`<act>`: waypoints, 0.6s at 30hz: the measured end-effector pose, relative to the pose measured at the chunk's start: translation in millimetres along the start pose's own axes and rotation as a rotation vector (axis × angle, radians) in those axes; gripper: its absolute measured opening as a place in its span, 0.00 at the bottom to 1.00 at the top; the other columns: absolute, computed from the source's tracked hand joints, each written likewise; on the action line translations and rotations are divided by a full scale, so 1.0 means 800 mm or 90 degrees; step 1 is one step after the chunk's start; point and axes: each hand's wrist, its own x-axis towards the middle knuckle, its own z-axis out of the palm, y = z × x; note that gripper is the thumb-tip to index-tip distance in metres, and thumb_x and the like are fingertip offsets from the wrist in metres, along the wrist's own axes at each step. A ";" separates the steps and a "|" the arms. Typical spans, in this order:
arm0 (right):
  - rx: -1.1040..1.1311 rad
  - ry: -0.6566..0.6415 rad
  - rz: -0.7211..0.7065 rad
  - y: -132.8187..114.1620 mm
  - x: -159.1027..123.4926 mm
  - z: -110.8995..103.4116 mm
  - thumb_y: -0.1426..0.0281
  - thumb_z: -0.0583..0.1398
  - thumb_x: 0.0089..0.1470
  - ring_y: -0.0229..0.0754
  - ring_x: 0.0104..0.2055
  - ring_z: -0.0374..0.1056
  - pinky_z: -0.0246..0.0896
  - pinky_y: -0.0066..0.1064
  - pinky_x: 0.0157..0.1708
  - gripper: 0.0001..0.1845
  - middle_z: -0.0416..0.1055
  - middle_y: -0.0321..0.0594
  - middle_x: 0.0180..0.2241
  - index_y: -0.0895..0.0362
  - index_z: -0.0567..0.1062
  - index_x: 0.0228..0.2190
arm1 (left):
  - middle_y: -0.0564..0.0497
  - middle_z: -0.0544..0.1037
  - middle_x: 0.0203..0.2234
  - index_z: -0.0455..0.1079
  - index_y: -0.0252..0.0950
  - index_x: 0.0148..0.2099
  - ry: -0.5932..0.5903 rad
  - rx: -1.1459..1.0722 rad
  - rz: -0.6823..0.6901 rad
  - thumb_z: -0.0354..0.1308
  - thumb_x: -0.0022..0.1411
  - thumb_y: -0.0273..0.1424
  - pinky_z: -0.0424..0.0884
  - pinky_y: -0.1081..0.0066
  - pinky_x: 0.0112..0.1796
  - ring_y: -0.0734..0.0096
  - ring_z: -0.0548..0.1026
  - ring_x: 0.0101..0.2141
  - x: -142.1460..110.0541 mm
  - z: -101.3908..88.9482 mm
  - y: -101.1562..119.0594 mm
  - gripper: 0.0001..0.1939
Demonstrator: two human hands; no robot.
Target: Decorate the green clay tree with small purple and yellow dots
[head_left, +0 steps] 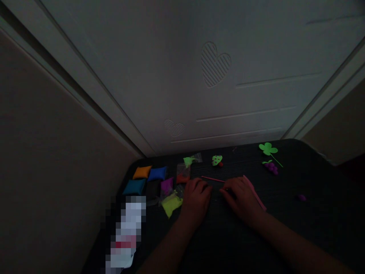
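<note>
My left hand (196,196) rests low over the dark table, palm down with bent fingers. Its fingertips are curled in, and whatever they may hold is hidden. Just to its right, my right hand (241,196) has thumb and fingers drawn together. Nothing can be made out between them in the dim light. A thin pink stick (212,179) lies beyond both hands, its right end reaching my right fingers. Along the outer side of my right hand runs a long pink tool (255,193), partly covered by that hand. A yellow packet (172,204) is beside my left hand.
Several coloured packets, including an orange one (142,172) and a blue one (157,174), lie at the left. Behind my hands sits a green-and-red mushroom figure (217,160). Rightward are a green clover (268,148), purple grapes (271,168) and a purple lump (301,198). A white panel (182,87) rises behind.
</note>
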 end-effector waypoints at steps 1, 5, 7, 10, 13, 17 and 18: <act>0.006 -0.002 0.001 0.000 0.000 0.000 0.70 0.53 0.53 0.40 0.35 0.63 0.54 0.38 0.38 0.05 0.69 0.38 0.31 0.57 0.69 0.31 | 0.47 0.72 0.38 0.69 0.39 0.42 -0.006 0.004 0.002 0.48 0.58 0.26 0.59 0.53 0.46 0.59 0.63 0.44 0.000 0.000 0.000 0.11; 0.035 -0.009 -0.002 0.003 -0.003 0.004 0.73 0.52 0.53 0.39 0.37 0.63 0.58 0.35 0.37 0.07 0.69 0.40 0.33 0.57 0.68 0.35 | 0.47 0.71 0.38 0.67 0.37 0.44 -0.025 0.003 0.007 0.47 0.58 0.26 0.61 0.56 0.45 0.61 0.63 0.44 0.002 0.001 0.001 0.12; 0.051 -0.014 -0.006 0.006 -0.005 0.007 0.74 0.51 0.53 0.38 0.38 0.64 0.60 0.34 0.37 0.09 0.69 0.40 0.35 0.57 0.67 0.37 | 0.47 0.71 0.38 0.67 0.37 0.44 -0.031 -0.002 0.005 0.47 0.59 0.27 0.61 0.56 0.46 0.61 0.63 0.44 0.002 0.001 0.002 0.12; 0.070 -0.020 -0.008 0.011 -0.006 0.011 0.74 0.50 0.53 0.38 0.39 0.64 0.62 0.35 0.38 0.10 0.69 0.40 0.36 0.56 0.67 0.38 | 0.47 0.71 0.37 0.67 0.36 0.44 -0.038 -0.015 -0.003 0.47 0.59 0.28 0.62 0.57 0.46 0.62 0.63 0.44 0.002 0.001 0.002 0.12; 0.082 -0.025 -0.003 0.015 -0.007 0.013 0.75 0.48 0.54 0.39 0.42 0.64 0.61 0.37 0.42 0.15 0.69 0.42 0.39 0.56 0.65 0.43 | 0.47 0.70 0.37 0.67 0.36 0.43 -0.042 -0.028 -0.010 0.47 0.59 0.29 0.61 0.57 0.47 0.63 0.62 0.44 0.002 0.001 0.001 0.11; 0.100 -0.054 0.011 0.015 -0.006 0.012 0.77 0.46 0.54 0.38 0.43 0.64 0.62 0.36 0.43 0.18 0.68 0.42 0.41 0.55 0.64 0.45 | 0.48 0.70 0.38 0.67 0.36 0.42 -0.044 -0.044 -0.017 0.48 0.58 0.29 0.61 0.58 0.47 0.63 0.62 0.44 0.002 0.001 0.001 0.11; 0.105 -0.060 0.019 0.014 -0.005 0.012 0.77 0.46 0.54 0.37 0.44 0.65 0.62 0.35 0.44 0.18 0.69 0.42 0.41 0.55 0.65 0.45 | 0.48 0.70 0.38 0.67 0.36 0.42 -0.044 -0.048 -0.019 0.48 0.58 0.29 0.61 0.58 0.47 0.63 0.62 0.44 0.002 0.001 0.000 0.11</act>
